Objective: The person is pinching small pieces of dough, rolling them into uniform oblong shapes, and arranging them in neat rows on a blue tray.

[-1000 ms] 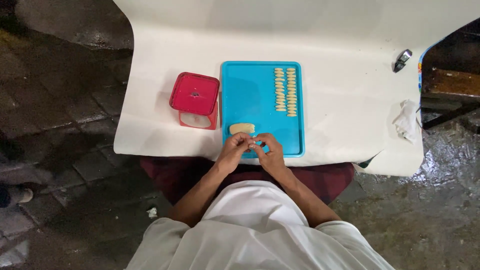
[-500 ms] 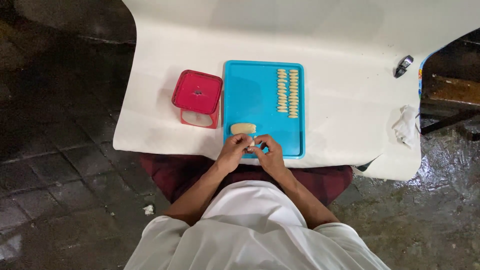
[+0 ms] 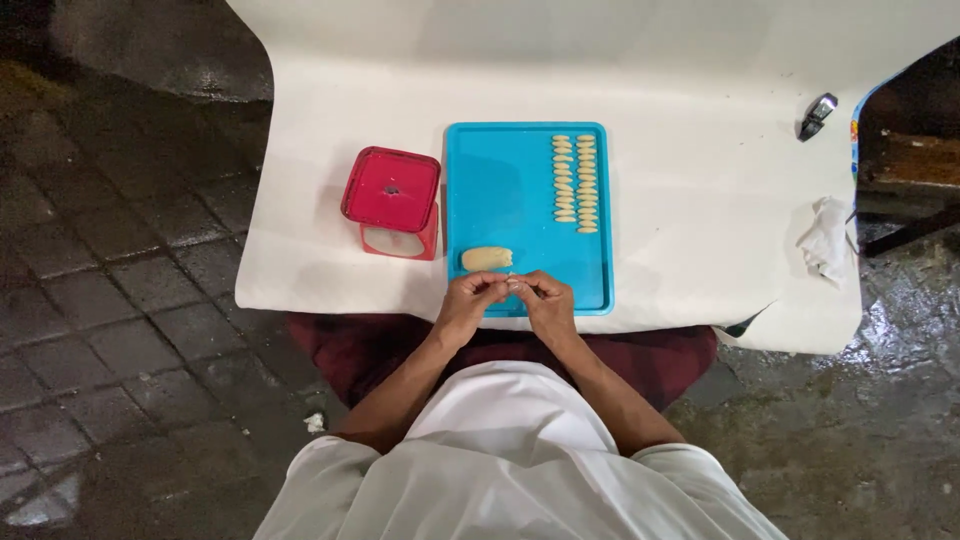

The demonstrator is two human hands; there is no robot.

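Note:
A blue tray (image 3: 505, 180) lies on a white table (image 3: 690, 200). Two rows of several small pale dough pieces (image 3: 574, 184) line its right side. A bigger lump of dough (image 3: 486, 258) rests at the tray's near left corner. My left hand (image 3: 466, 303) and my right hand (image 3: 549, 299) meet over the tray's near edge, just in front of the lump. Their fingertips pinch a small piece of dough (image 3: 512, 285) between them; most of it is hidden by the fingers.
A red lidded box (image 3: 391, 200) stands left of the tray. A crumpled white cloth (image 3: 826, 238) lies near the table's right edge, and a small dark object (image 3: 817, 115) sits at the far right. Wet paving surrounds the table.
The hands stay together at the tray's near edge, fingers shifting slightly on the small piece. The view has drifted a little.

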